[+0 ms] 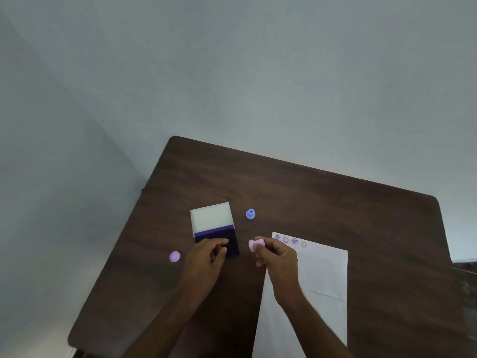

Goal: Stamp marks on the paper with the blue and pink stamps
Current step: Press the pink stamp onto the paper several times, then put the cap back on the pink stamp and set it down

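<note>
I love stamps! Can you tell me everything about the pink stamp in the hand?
The pink stamp is small, round and looks like plastic. The right hand pinches it in its fingertips, tipped sideways, between the ink pad and the paper. Only the fingers touch it. Its stamping face is too blurred to read.

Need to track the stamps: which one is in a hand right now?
The pink stamp, held in the right hand beside the paper. The blue stamp stands alone on the table.
</note>
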`<action>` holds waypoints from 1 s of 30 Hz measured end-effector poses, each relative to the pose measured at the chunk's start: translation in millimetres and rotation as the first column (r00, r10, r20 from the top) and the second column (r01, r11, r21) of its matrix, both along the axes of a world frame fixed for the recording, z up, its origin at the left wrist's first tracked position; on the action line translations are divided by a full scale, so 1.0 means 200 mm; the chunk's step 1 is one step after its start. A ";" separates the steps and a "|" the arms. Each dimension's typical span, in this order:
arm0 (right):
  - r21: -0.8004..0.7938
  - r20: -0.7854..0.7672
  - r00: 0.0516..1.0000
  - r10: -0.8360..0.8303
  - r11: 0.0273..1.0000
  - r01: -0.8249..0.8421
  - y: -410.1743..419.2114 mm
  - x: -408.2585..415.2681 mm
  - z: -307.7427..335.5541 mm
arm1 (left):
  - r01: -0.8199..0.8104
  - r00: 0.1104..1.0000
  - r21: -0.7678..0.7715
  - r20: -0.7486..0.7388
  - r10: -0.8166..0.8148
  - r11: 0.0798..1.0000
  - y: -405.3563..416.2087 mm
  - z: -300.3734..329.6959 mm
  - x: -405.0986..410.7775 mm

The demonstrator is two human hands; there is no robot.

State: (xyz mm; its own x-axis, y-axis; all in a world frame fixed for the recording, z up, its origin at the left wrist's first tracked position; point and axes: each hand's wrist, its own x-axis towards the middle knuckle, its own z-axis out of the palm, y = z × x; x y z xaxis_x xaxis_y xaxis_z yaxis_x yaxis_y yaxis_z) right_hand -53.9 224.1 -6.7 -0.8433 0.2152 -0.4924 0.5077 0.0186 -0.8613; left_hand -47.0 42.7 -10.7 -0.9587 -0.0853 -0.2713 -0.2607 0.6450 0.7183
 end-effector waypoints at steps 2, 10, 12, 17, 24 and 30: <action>0.007 0.023 0.999 0.034 0.999 -0.035 -0.05 0.00 0.01 | -0.039 0.999 0.003 -0.017 0.039 0.999 -0.05 0.01 0.02; 0.028 0.002 0.986 0.167 0.986 -0.167 -0.21 -0.03 0.02 | -0.137 0.983 0.040 -0.121 0.141 0.990 -0.21 -0.02 0.11; 0.029 -0.011 0.981 0.192 0.981 -0.191 -0.24 -0.03 0.02 | -0.168 0.979 0.023 -0.117 0.170 0.985 -0.25 -0.05 0.13; 0.032 -0.030 0.971 0.236 0.972 -0.235 -0.31 -0.03 0.03 | -0.308 0.949 -0.068 -0.092 0.301 0.949 -0.36 -0.16 0.17; 0.048 -0.013 0.964 0.266 0.963 -0.265 -0.36 -0.04 0.01 | -0.429 0.901 -0.115 0.010 0.433 0.896 -0.45 -0.29 0.17; 0.044 -0.008 0.966 0.260 0.965 -0.260 -0.35 -0.05 0.00 | -0.335 0.941 -0.168 -0.001 0.339 0.927 -0.46 -0.33 0.15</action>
